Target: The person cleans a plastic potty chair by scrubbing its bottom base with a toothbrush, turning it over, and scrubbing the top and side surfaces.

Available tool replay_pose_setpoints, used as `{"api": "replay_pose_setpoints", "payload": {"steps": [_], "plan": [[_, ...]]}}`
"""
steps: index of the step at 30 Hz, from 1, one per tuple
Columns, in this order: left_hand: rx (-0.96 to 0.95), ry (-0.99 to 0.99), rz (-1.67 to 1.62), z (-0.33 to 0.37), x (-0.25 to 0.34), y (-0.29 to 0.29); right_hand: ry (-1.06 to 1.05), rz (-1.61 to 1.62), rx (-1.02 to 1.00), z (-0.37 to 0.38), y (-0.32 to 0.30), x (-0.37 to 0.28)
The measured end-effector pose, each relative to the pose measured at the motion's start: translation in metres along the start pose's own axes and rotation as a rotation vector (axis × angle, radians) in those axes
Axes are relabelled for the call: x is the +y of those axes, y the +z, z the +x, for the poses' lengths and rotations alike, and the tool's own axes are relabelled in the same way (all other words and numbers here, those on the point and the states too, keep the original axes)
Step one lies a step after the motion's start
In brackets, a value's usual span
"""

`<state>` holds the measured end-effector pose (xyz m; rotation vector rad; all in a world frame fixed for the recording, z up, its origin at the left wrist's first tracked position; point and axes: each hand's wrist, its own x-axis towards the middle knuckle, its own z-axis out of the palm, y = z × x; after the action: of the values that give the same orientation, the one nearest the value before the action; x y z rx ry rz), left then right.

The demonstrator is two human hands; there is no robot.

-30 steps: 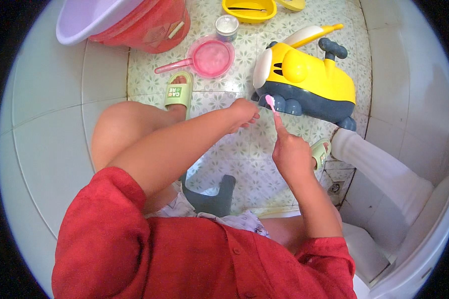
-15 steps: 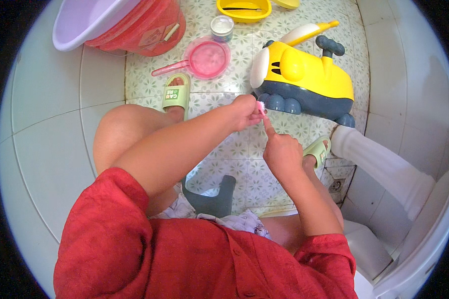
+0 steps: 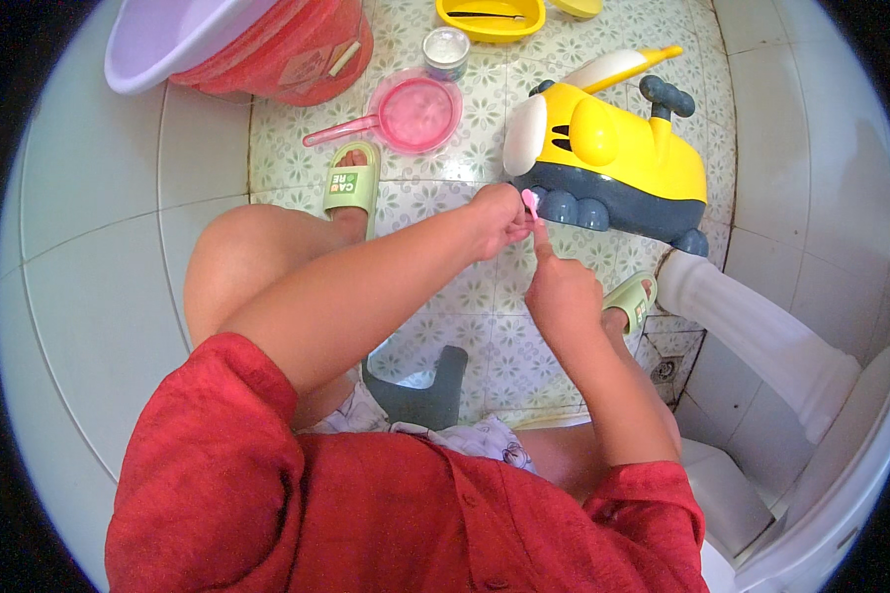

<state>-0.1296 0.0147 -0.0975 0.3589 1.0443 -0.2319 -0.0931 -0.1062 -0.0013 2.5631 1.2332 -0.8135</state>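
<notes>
My right hand (image 3: pixel 566 295) is closed around the handle of a small pink toothbrush (image 3: pixel 531 201), with its index finger stretched along it. The brush head sticks out past that fingertip, beside the curled fingers of my left hand (image 3: pixel 501 220). My left hand is closed; what it holds, if anything, is hidden by the fingers. Just beyond both hands a yellow and dark grey ride-on toy (image 3: pixel 623 158) lies on the floor, its dark rounded wheels (image 3: pixel 576 211) closest to them.
A pink dipper (image 3: pixel 415 111) and a round tub of white stuff (image 3: pixel 446 49) stand ahead. A yellow basin (image 3: pixel 491 22) holds a dark stick-like thing. A red bucket (image 3: pixel 311 64) with a lilac basin (image 3: pixel 168 49) is at the far left. A white pedestal (image 3: pixel 761 336) rises at the right.
The toothbrush head has shifted slightly right and away from me and turned, so more of its pink back shows. Both hands have moved a little; the view has shifted slightly too.
</notes>
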Motion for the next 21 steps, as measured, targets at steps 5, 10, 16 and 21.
{"api": "replay_pose_setpoints", "payload": {"steps": [5,10,16,21], "plan": [[0.054,-0.024,0.014,-0.008,0.003,0.007,0.019,0.012,0.032,0.009,0.000,0.002],[0.032,0.000,0.006,-0.008,0.003,0.012,0.064,0.020,0.109,0.009,0.010,-0.004],[-0.028,0.020,-0.016,0.016,-0.005,-0.008,0.034,0.012,-0.077,0.001,0.006,-0.021],[0.062,0.028,-0.008,0.004,-0.004,0.014,0.027,0.122,0.047,0.020,0.006,-0.001]]}}
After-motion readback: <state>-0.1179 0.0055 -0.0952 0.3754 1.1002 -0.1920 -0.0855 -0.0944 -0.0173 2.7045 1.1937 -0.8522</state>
